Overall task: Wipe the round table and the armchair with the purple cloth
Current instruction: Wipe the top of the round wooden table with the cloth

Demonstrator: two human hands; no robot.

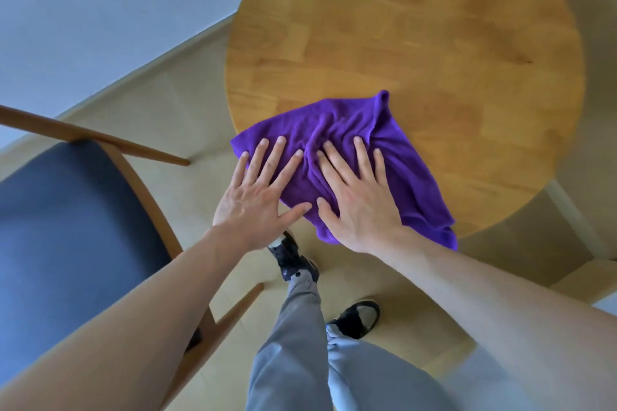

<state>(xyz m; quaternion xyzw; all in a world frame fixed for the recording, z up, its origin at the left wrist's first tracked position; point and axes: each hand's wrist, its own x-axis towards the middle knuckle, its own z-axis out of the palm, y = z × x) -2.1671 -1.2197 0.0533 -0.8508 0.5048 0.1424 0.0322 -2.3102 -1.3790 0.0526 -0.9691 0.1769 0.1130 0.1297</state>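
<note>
I see both hands flat on the purple cloth (347, 157), fingers straight and spread, no pinch or curl anywhere. Left hand (258, 197) presses the cloth's 9 o'clock side, its palm partly past the table edge; right hand (359, 200) presses the middle, thumb toward the left hand's thumb. The two hands sit just beside each other, thumbs nearly meeting.

The cloth lies at the 6–7 o'clock rim of the round table (434, 27), w/ its near corner at 5 o'clock hanging over the edge. A ridge of folds runs btw the two hands up to a peaked corner at 12 o'clock.

Handling, as I judge it: the cloth looks soft, light, terry-like, limp. It bunches under push, so flat palm pressure spreads it better than a grip. Wood top looks smooth and sealed, so the cloth should slide easily; pressing w/ the whole palm keeps it from riding up. To lift it for the chair, I'd gather the bunched ridge in the middle or pinch the hanging corner. Nothing fragile here.

The armchair (66, 227) stands at 8–9 o'clock from the table, dark blue seat pad, wooden arms, apart from the table. I'd guess the pad has more drag than the wood.

Writing: no brand, label or text I can read on cloth, table or chair.
</note>
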